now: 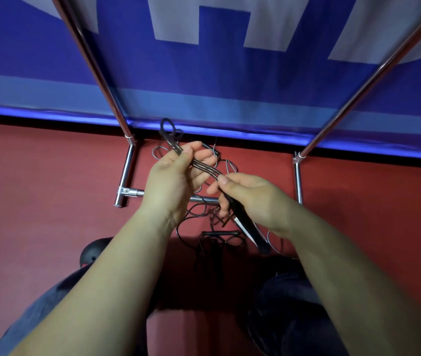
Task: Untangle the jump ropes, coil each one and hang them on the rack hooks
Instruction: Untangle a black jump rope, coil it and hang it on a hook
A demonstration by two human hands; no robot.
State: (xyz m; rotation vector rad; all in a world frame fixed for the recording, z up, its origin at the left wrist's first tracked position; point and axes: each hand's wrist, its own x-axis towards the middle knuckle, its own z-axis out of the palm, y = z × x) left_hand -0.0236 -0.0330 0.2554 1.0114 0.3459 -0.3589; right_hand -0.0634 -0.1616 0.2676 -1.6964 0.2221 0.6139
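Note:
A bundle of thin dark jump-rope strands (204, 167) stretches between my two hands above the red floor. My left hand (176, 178) pinches the far end of the bundle, where small loops (169, 129) stick out past the fingers. My right hand (250, 196) pinches the near end and also holds a black rope handle (249, 228) that points down to the right. Under the hands lies a tangle of more rope (212, 222) with another black handle (221, 233) in it. The chrome rack (127, 173) stands behind the tangle; its hooks are out of sight.
Two slanted chrome rack poles (94, 65) rise left and right in front of a blue and white banner (204, 73). The rack's low crossbar (204, 199) runs under my hands. My legs in dark trousers (289, 304) and a black shoe (94, 251) are at the bottom.

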